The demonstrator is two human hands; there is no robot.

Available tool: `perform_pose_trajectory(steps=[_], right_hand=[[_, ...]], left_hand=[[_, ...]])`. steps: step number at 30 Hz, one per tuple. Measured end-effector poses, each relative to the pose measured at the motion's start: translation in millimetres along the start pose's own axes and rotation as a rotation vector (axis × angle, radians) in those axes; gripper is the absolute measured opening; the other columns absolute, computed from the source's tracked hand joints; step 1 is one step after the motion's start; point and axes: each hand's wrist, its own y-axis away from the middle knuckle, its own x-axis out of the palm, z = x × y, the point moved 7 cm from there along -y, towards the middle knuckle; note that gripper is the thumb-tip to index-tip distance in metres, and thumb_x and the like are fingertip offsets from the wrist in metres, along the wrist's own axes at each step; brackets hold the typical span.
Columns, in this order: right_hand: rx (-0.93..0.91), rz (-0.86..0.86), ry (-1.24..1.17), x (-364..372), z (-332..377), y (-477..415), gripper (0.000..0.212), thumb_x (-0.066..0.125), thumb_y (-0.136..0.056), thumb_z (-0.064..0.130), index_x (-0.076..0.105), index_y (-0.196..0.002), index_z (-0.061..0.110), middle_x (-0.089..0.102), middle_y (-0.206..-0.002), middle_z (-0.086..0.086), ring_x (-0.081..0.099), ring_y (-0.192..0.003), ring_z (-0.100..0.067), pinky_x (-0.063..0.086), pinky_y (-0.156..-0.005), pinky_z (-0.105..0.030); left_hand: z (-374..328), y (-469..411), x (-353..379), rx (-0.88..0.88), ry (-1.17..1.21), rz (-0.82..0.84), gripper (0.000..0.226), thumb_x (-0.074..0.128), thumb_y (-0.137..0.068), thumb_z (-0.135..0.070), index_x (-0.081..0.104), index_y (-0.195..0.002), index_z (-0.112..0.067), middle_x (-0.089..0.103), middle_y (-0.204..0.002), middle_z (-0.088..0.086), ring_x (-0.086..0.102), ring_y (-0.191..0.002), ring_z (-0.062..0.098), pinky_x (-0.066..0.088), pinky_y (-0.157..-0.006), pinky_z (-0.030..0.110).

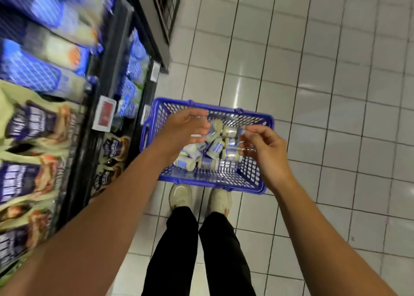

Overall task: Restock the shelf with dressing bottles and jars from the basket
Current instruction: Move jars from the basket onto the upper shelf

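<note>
Above the basket (212,177), left hand (183,127) and right hand (263,149) hang loose and empty, partly hiding jars (215,148); shelf packets (33,71) blur.

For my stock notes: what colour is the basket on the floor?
The basket is blue, seen best in the head view.

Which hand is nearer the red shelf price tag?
Left. The left hand is over the blue plastic basket end nearest the red price tag; right hand over the far end.
</note>
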Motion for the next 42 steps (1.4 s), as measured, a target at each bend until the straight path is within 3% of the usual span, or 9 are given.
perform_pose_trajectory(steps=[11, 14, 18, 21, 25, 30, 34, 38, 42], right_hand=[[0.326, -0.11, 0.0, -17.0, -231.8, -116.9, 0.012, 0.054, -0.098, 0.0, 0.059, -0.107, 0.005, 0.064, -0.083, -0.011, 0.06, -0.066, -0.022, 0.055, -0.053, -0.028], [0.393, -0.135, 0.01, -24.1, -272.1, -139.7, 0.01, 0.058, -0.097, 0.003, 0.059, -0.107, 0.005, 0.064, -0.079, -0.008, 0.062, -0.063, -0.02, 0.054, -0.05, -0.027], [0.523, -0.124, 0.06, -31.1, -314.4, -162.2, 0.009, 0.056, -0.1, 0.011, 0.059, -0.092, 0.008, 0.063, -0.073, -0.004, 0.062, -0.06, -0.015, 0.054, -0.051, -0.027], [0.664, -0.14, -0.017, -31.5, -343.7, -175.3, 0.023, 0.055, -0.099, 0.013, 0.054, -0.077, 0.013, 0.054, -0.061, -0.003, 0.051, -0.05, -0.015, 0.052, -0.055, -0.033], [0.837, -0.187, -0.108, -28.7, -375.0, -188.4, 0.02, 0.059, -0.099, 0.026, 0.052, -0.098, 0.007, 0.059, -0.084, -0.014, 0.058, -0.072, -0.022, 0.059, -0.078, -0.041], [0.891, -0.175, -0.153, -10.5, -392.9, -207.1, 0.029, 0.06, -0.098, 0.038, 0.058, -0.099, 0.01, 0.061, -0.088, -0.014, 0.061, -0.075, -0.023, 0.055, -0.063, -0.036], [0.883, -0.237, -0.303, 1.6, -409.0, -219.0, 0.032, 0.059, -0.098, 0.045, 0.063, -0.106, 0.014, 0.065, -0.11, -0.008, 0.062, -0.089, -0.024, 0.053, -0.085, -0.04], [0.872, -0.239, -0.327, 7.7, -418.8, -224.3, 0.052, 0.058, -0.096, 0.052, 0.063, -0.129, 0.012, 0.063, -0.128, -0.008, 0.063, -0.101, -0.023, 0.056, -0.073, -0.036], [0.846, -0.296, -0.425, 13.0, -422.3, -223.4, 0.049, 0.062, -0.096, 0.044, 0.058, -0.13, 0.009, 0.063, -0.123, -0.01, 0.064, -0.101, -0.025, 0.055, -0.079, -0.041]], left_hand=[[204.3, -162.0, -61.0, -0.234, -0.29, -0.113, 0.01, 0.064, -0.093, -0.016, 0.066, -0.095, -0.025, 0.071, -0.088, 0.005, 0.065, -0.074, 0.015, 0.054, -0.062, 0.029], [229.7, -191.3, -63.1, -0.162, -0.56, -0.081, 0.01, 0.065, -0.092, -0.015, 0.066, -0.098, -0.023, 0.066, -0.097, 0.003, 0.063, -0.09, 0.02, 0.054, -0.08, 0.036], [244.4, -214.2, -59.9, -0.035, -0.989, 0.037, 0.042, 0.069, -0.091, -0.018, 0.056, -0.13, -0.014, 0.054, -0.134, 0.008, 0.053, -0.119, 0.023, 0.042, -0.091, 0.03], [260.5, -226.1, -59.7, -0.048, -1.237, 0.106, 0.065, 0.079, -0.082, -0.027, 0.049, -0.139, -0.015, 0.046, -0.138, 0.016, 0.05, -0.121, 0.034, 0.044, -0.094, 0.038], [281.9, -229.0, -68.5, -0.125, -1.232, 0.146, 0.084, 0.088, -0.072, -0.024, 0.043, -0.142, -0.024, 0.046, -0.132, 0.018, 0.051, -0.119, 0.037, 0.048, -0.097, 0.048], [290.5, -230.2, -62.4, 0.02, -1.344, 0.227, 0.082, 0.09, -0.068, -0.024, 0.044, -0.136, -0.025, 0.037, -0.145, 0.01, 0.045, -0.125, 0.034, 0.046, -0.098, 0.05], [294.2, -239.2, -65.2, 0.005, -1.383, 0.206, 0.085, 0.089, -0.068, -0.024, 0.039, -0.136, -0.027, 0.038, -0.137, 0.012, 0.053, -0.114, 0.035, 0.051, -0.088, 0.049], [286.5, -247.6, -62.8, 0.062, -1.481, 0.133, 0.08, 0.092, -0.061, -0.033, 0.048, -0.127, -0.022, 0.044, -0.121, 0.012, 0.05, -0.109, 0.033, 0.042, -0.073, 0.037], [288.3, -239.1, -61.3, 0.131, -1.418, 0.1, 0.077, 0.092, -0.06, -0.036, 0.052, -0.121, -0.015, 0.046, -0.118, 0.014, 0.045, -0.11, 0.032, 0.042, -0.079, 0.039]])
